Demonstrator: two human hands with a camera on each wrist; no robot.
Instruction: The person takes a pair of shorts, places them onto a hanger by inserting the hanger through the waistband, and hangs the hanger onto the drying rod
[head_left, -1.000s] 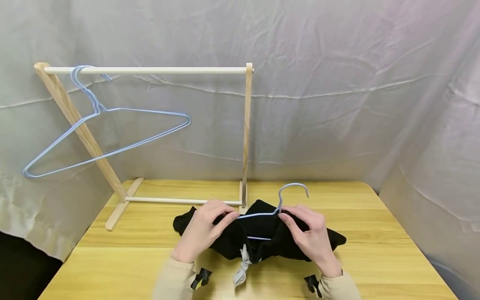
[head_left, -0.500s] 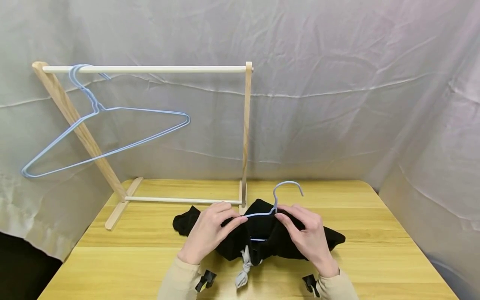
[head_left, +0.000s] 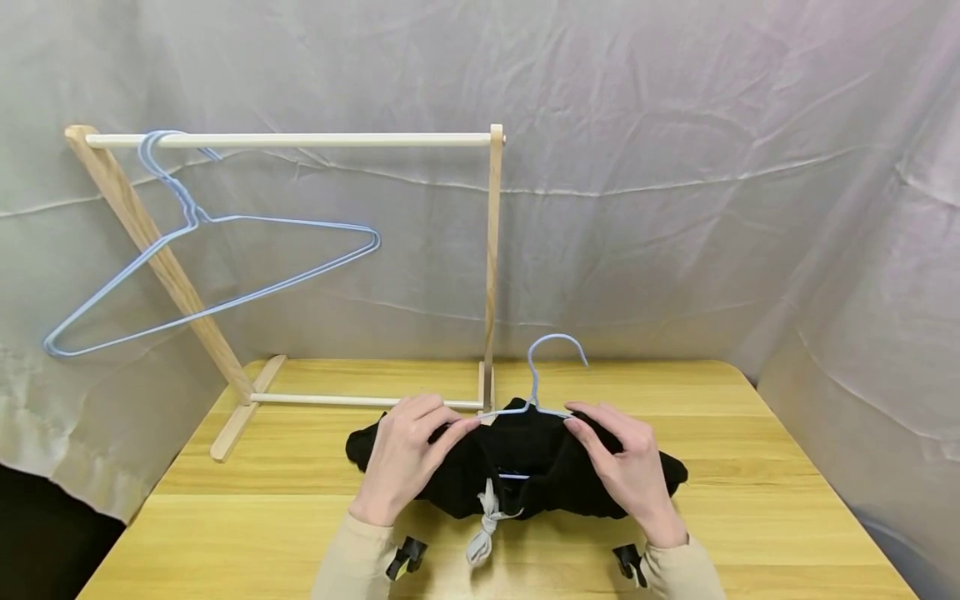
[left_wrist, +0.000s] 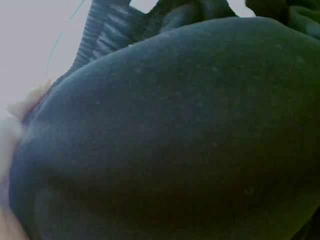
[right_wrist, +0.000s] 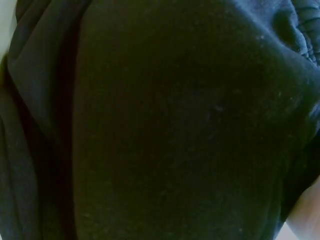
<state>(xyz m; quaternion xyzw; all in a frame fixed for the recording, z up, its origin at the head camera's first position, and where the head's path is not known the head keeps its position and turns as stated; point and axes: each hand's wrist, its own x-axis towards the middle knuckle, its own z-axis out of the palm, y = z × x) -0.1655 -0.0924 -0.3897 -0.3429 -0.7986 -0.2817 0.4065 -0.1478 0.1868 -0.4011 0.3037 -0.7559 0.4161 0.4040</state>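
Note:
A blue clothes hanger (head_left: pixel 534 385) stands with its hook up, its two arms running into a black garment (head_left: pixel 525 442). The garment has a gathered ribbed band, seen in the left wrist view, and a knotted grey drawstring (head_left: pixel 483 529) at its front. My left hand (head_left: pixel 416 450) pinches the garment's upper edge at the hanger's left arm, thumb against the cloth. Opposite, my right hand (head_left: pixel 626 458) pinches the edge at the hanger's right arm. Part of the hanger's lower bar (head_left: pixel 513 476) shows through the opening; cloth hides its ends. Black fabric fills most of both wrist views.
A rack with wooden posts (head_left: pixel 492 250) and a white top rail (head_left: pixel 315 140) stands at the back left of the wooden table (head_left: pixel 750 517). Several blue hangers (head_left: pixel 225 310) hang together at the rail's left end. A grey curtain (head_left: pixel 675 250) surrounds the table.
The hanger's hook has moved left and up, and its right arm now shows beside the neck. My right hand has slid slightly right, away from the neck; my left has drawn back slightly left.

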